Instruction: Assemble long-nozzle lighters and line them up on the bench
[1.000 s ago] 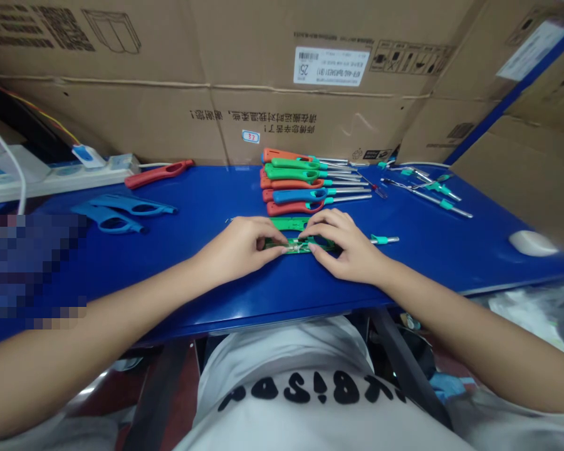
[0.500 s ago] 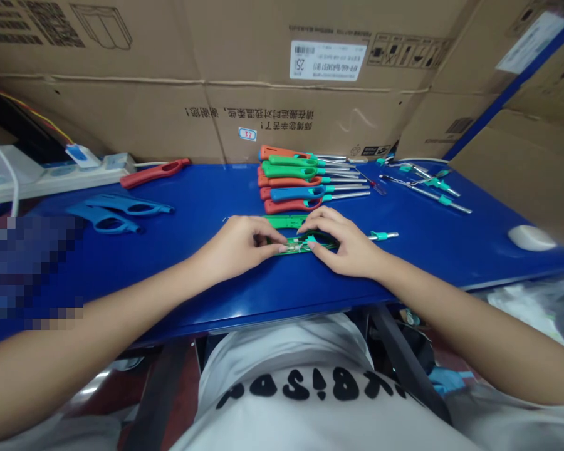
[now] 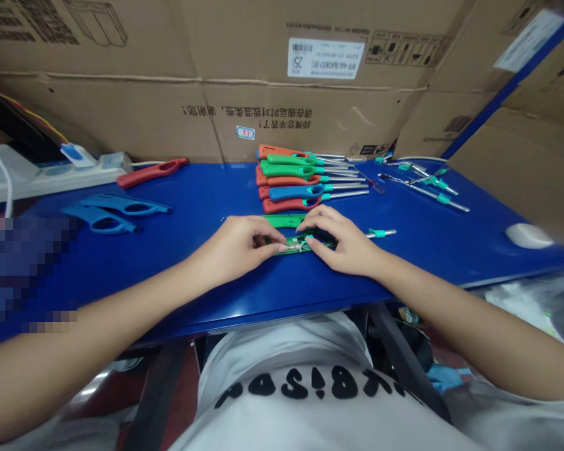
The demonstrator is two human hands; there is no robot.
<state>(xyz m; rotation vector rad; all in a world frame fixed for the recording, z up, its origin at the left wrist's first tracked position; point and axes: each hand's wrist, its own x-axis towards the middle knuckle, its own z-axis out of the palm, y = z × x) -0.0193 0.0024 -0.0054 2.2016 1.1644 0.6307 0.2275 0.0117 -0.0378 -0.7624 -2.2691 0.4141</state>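
A green plastic lighter shell (image 3: 305, 243) lies flat on the blue table (image 3: 207, 207), a metal tube with a teal collar (image 3: 380, 233) sticking out to its right. My left hand (image 3: 237, 245) pinches the shell's left part with thumb and fingers. Its right part is held down by the closed fingers of my right hand (image 3: 343, 241). A second green shell half (image 3: 284, 220) lies just behind my fingers.
A stack of finished red, green and blue long lighters (image 3: 294, 178) sits behind my hands. Loose metal tubes (image 3: 425, 185) lie at the back right, blue shell halves (image 3: 113, 212) and a red one (image 3: 150, 172) at the left. Cardboard boxes (image 3: 282, 75) wall the back.
Both hands keep their grip on the green shell, with only small finger shifts. The view has drifted slightly.
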